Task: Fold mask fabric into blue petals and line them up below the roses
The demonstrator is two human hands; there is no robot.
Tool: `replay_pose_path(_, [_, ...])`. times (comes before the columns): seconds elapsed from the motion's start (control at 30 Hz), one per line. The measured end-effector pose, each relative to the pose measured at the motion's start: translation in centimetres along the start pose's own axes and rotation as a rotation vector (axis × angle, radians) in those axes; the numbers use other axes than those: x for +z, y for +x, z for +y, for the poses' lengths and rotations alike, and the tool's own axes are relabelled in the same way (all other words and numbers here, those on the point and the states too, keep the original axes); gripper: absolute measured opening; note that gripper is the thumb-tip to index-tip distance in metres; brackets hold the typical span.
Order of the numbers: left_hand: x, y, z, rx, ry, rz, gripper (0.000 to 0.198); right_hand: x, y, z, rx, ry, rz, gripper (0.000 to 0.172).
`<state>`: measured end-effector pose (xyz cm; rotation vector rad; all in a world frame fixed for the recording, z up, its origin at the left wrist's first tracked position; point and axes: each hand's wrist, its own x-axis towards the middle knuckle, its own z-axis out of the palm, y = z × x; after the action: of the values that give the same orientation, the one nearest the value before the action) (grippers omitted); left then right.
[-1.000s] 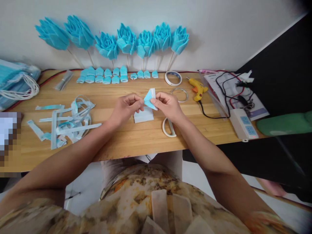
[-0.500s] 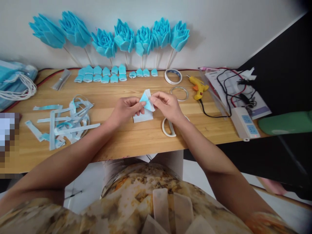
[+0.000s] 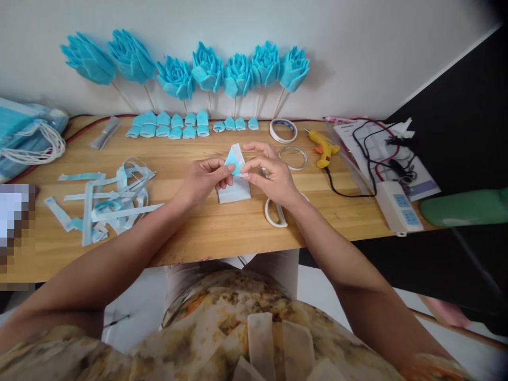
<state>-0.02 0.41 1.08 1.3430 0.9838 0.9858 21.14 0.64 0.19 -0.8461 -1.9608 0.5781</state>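
My left hand [image 3: 212, 177] pinches the left side of a small piece of blue-and-white mask fabric [image 3: 235, 157], which is folded to a point at the top. At its lower right edge, the thumb and fingertips of my right hand [image 3: 272, 172] grip the same piece. Beneath the hands, a pale fabric rectangle [image 3: 234, 191] lies on the wooden table [image 3: 206, 233]. Behind, short rows of folded blue petals [image 3: 162, 119] sit near the wall. Partly under my right wrist is a white ring with a strip across it [image 3: 275, 212].
Blue fabric flowers [image 3: 208, 69] on sticks lean at the wall. Cut strips [image 3: 107, 201] lie left. To the right are tape rolls [image 3: 283, 130], a yellow glue gun [image 3: 324, 151] with its cord, a power strip [image 3: 400, 206] and a green bottle [image 3: 464, 205].
My right hand has shifted down along the fabric's right edge, its upper fingers lifting apart. The left hand keeps its pinch. The whole view has tilted slightly.
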Motion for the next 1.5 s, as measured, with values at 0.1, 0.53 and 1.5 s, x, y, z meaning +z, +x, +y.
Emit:
replay_pose_path(0.1, [0.0,0.0,-0.1,0.057,0.066,0.007,0.037,0.2,0.0,0.1,0.092,0.076,0.017,0.010])
replay_pose_path(0.53, [0.0,-0.1,-0.1,0.121,0.182,-0.020,0.039,1.2,0.2,0.1,0.348,0.412,0.031,0.023])
replay_pose_path(1.5, [0.3,-0.5,0.1,0.053,0.250,-0.154,0.039,1.1,0.1,-0.2,0.422,0.463,-0.129,0.035])
